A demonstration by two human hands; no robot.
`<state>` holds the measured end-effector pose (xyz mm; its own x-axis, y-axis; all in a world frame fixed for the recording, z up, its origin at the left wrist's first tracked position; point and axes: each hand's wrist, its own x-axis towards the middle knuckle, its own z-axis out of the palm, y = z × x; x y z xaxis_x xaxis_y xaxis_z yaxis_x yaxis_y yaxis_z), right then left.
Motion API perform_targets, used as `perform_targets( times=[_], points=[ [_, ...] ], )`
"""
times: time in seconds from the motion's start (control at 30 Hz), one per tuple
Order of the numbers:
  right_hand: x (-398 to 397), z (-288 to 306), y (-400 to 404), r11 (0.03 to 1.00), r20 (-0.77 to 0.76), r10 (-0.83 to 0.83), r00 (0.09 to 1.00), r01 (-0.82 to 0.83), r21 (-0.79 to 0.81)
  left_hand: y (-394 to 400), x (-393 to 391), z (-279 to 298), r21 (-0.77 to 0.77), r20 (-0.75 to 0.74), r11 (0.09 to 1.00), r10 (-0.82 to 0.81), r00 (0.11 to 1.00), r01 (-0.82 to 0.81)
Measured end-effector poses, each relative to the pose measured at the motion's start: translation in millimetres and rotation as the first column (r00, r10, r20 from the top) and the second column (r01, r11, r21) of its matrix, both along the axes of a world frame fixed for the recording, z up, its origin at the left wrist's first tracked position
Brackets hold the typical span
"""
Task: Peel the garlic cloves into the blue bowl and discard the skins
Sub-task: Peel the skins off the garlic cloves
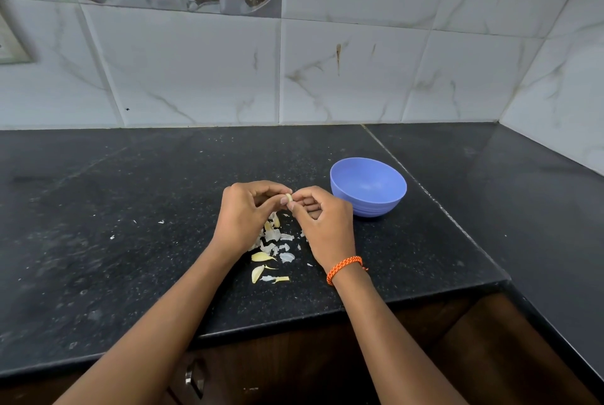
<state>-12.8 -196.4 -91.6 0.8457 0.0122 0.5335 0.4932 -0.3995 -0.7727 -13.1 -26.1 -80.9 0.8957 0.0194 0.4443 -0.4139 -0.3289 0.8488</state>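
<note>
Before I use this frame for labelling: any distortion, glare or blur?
Head view: wide-angle bending curves the countertop edge and wall tiles; soft even light, faint sheen on the blue bowl; hands and garlic clove sharp enough.

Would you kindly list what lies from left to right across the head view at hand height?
Left hand → garlic clove pinched between both hands → right hand → blue bowl.

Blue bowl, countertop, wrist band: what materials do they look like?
Blue bowl: likely plastic, matte, uniform colour with soft dull highlights and stepped ridges near the base. Countertop: looks like polished black granite, with fine pale speckles, a faint sheen and a seam line. Wrist band on the right wrist: braided orange cord, weave pattern visible, probably textile thread.
</note>
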Motion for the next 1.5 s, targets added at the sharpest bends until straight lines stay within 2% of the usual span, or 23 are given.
perform_targets(
  times=[0.23,0.43,0.57,0.93,1.1,1.2,1.33,1.5],
  points=[
    [-0.8,-1.1,2.2,0.990,0.076,-0.059,0.995,0.069,-0.126,-0.7,0.9,-2.9,-0.095,-0.029,0.995,-0.045,0.999,0.042],
    [0.2,-0.7,4.0,0.970,0.116,-0.128,0.985,0.148,-0.192,0.3,1.7,-4.6,-0.031,-0.019,0.994,-0.108,0.994,0.108],
    [1.6,-1.4,1.9,0.972,0.106,-0.146,0.984,0.163,-0.170,0.1,0.3,-5.6,0.012,-0.024,0.989,-0.149,0.988,0.150],
    [2.9,-1.1,0.1,0.991,0.099,-0.072,0.992,0.083,-0.109,2.2,2.8,-7.6,0.106,0.027,0.989,-0.106,0.994,0.102],
    [3.2,-2.9,-0.3,0.996,0.074,-0.033,0.997,0.039,-0.080,2.5,3.8,-6.0,0.096,0.001,0.994,-0.058,0.998,0.057],
    [2.2,-3.8,2.2,0.986,0.108,-0.039,0.993,0.056,-0.157,4.5,3.9,-6.2,0.114,0.005,0.993,-0.043,0.999,0.042],
    [2.1,-5.2,3.8,0.954,0.138,-0.076,0.988,0.112,-0.277,5.3,2.6,-6.7,0.224,0.048,0.974,-0.041,0.998,0.029],
    [4.2,-5.8,1.2,0.965,0.126,-0.065,0.990,0.094,-0.243,5.1,1.1,-6.1,0.265,0.047,0.963,-0.073,0.996,0.058]
  ],
)
